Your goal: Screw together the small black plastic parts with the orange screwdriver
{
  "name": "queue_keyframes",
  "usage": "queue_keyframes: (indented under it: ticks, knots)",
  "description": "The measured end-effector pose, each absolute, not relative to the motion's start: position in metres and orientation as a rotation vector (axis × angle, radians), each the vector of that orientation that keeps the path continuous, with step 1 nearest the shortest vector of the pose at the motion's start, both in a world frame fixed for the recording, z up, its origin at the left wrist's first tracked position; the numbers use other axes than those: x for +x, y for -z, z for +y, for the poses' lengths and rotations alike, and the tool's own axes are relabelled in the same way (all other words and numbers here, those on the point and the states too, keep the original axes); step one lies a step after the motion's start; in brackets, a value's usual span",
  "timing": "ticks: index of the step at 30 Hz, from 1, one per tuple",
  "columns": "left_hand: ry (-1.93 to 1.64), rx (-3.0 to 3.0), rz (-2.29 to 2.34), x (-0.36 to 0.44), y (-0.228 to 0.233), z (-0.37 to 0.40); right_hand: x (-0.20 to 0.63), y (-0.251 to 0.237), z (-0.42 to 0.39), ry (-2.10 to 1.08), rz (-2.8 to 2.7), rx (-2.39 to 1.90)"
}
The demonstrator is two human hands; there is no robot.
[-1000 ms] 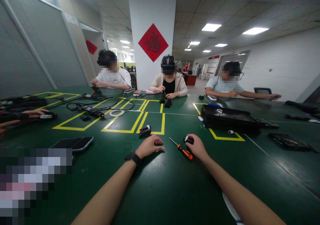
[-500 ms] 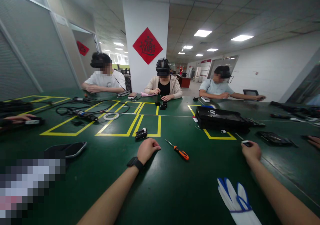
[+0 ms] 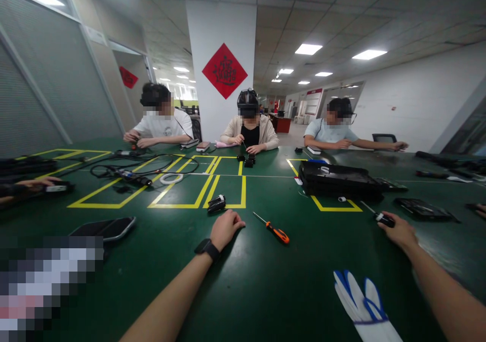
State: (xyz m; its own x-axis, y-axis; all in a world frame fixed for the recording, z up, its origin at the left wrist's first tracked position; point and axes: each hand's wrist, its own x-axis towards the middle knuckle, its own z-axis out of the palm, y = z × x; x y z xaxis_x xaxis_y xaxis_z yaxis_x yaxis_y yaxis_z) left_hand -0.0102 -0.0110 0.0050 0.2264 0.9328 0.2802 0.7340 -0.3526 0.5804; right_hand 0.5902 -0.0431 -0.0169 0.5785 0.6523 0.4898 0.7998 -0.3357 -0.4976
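Observation:
My left hand (image 3: 227, 226), a dark watch on its wrist, rests on the green table (image 3: 266, 291) with its fingers curled together and nothing visible in them. Just beyond it lies a small black cylindrical part with a white end (image 3: 216, 203). To its right is a screwdriver with an orange and black handle (image 3: 279, 233), touched by neither hand. My right hand (image 3: 400, 230) is farther right, thumb and fingers closed about the back end of a screwdriver with a black and white handle (image 3: 384, 219). Its thin shaft points away to the left.
A black case-like device (image 3: 337, 180) stands beyond my right hand, a flat black unit (image 3: 425, 209) beside it. A white glove with blue edging (image 3: 362, 301) lies in front. Cables (image 3: 129, 174) sprawl at left near a dark tray (image 3: 102, 228). Several people sit around the table.
My right hand has shifted right along the screwdriver, uncovering more of its handle. The left hand stays put. The person at far left across the table now holds a small object.

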Motion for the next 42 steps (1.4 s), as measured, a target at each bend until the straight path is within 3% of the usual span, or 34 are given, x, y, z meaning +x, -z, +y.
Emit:
queue_keyframes:
  ticks: [2,7,12,17,32,38,42]
  knots:
    - [-0.877,2.183,1.521,-0.009,-0.005,-0.011,0.578,0.01,-0.051,0.263,-1.189,-2.151]
    - [-1.091,1.925,1.317,0.002,-0.005,-0.01,0.488,-0.026,-0.068,0.711,-0.962,-1.837]
    - [-1.239,1.368,0.838,0.026,-0.016,-0.025,0.341,-0.08,-0.079,0.023,-2.012,-1.435]
    - [-1.144,1.345,0.616,0.046,-0.027,-0.048,0.233,-0.098,-0.092,-0.308,-2.135,-1.152]
    - [-1.081,1.605,0.61,0.048,-0.028,-0.059,0.209,-0.075,-0.062,-0.94,-2.038,-1.064]
    - [-1.15,2.164,0.947,0.033,-0.035,-0.056,0.258,-0.081,-0.067,-0.569,-2.104,-1.275]
    - [-0.997,2.495,1.339,0.015,-0.023,-0.036,0.374,-0.058,-0.067,0.255,-1.645,-1.791]
